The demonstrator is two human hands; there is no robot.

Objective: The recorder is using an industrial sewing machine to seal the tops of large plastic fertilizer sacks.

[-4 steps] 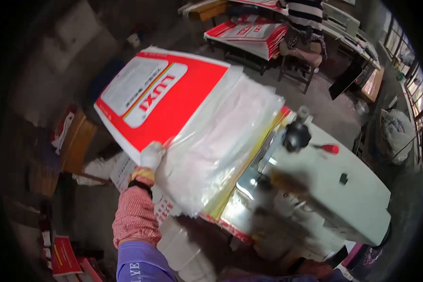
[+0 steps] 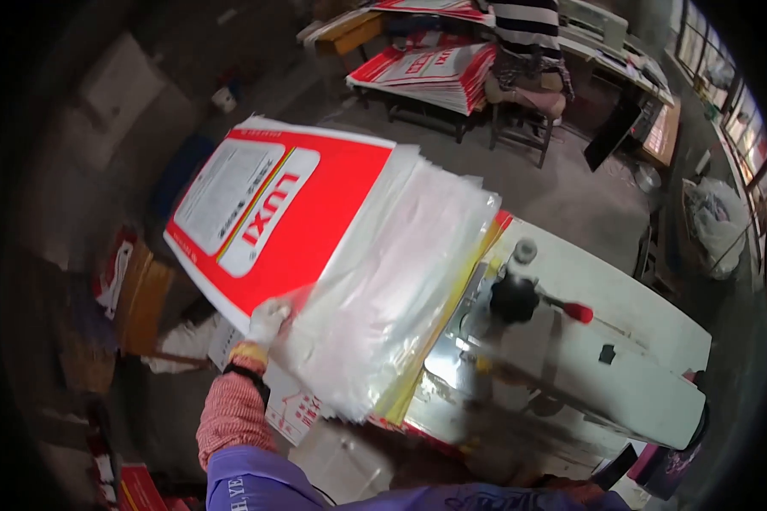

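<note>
My left hand [image 2: 268, 322], in a pale glove, is closed at the near edge of a red-and-white sack [image 2: 337, 213]. Its fingers pinch that edge where a clear plastic liner [image 2: 371, 285] spreads out of the sack's mouth. Several liner layers lie stacked, with a yellow strip along their right side, against a pale industrial sewing machine [image 2: 622, 341]. A black knob [image 2: 513, 298] and a red-tipped lever [image 2: 578, 312] stand on the machine. Of my right arm only a bit of pinkish sleeve [image 2: 579, 490] shows at the lower edge; shadow and blur obscure the hand.
Behind, a stack of red-and-white sacks [image 2: 435, 72] lies on a low bench, beside a person in a striped top [image 2: 527, 30] and a stool [image 2: 524, 106]. Wooden furniture [image 2: 141, 298] stands to the left. A clear plastic bag [image 2: 714, 226] hangs at the right.
The view has shifted, so the sack, liner and machine sit lower and slightly further left in the picture. My left hand keeps its hold on the sack's edge.
</note>
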